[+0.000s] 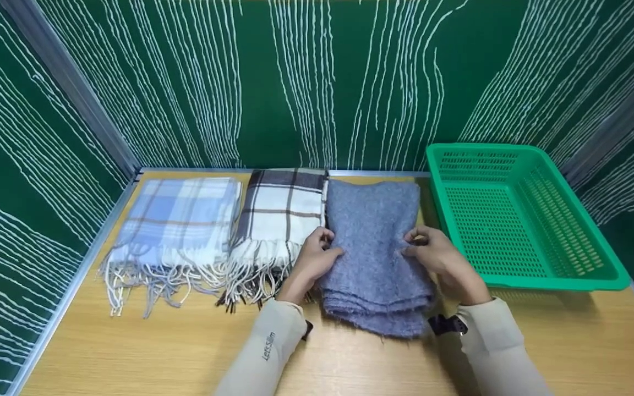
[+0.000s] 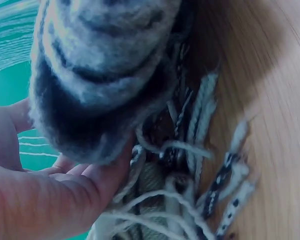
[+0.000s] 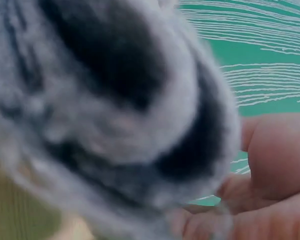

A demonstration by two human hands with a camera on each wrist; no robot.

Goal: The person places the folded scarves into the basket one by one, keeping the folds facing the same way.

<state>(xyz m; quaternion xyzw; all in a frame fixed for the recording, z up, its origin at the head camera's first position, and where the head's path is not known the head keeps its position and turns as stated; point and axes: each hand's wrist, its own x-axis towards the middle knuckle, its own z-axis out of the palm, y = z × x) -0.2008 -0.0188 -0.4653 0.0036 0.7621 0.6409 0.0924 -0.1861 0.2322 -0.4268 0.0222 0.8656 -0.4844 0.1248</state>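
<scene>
A folded grey woollen scarf (image 1: 373, 242) lies lengthwise in front of me, its layered folds stacked at the near end. My left hand (image 1: 316, 257) grips its left side, thumb toward the top. In the left wrist view, fingers (image 2: 110, 175) reach under the rounded fold of the scarf (image 2: 105, 75). On the opposite side, my right hand (image 1: 438, 257) holds the right edge between thumb and curled fingers. The right wrist view has the scarf (image 3: 130, 145) close up and blurred, with fingers (image 3: 205, 220) under its edge.
Left of the grey scarf lies a folded white-and-brown checked scarf (image 1: 278, 220), its fringe beside my left wrist. Farther left is a blue-and-white plaid scarf (image 1: 179, 220). A green plastic basket (image 1: 586, 284) stands at the right on the wooden table (image 1: 130, 352). Green panels (image 1: 344, 82) enclose the table.
</scene>
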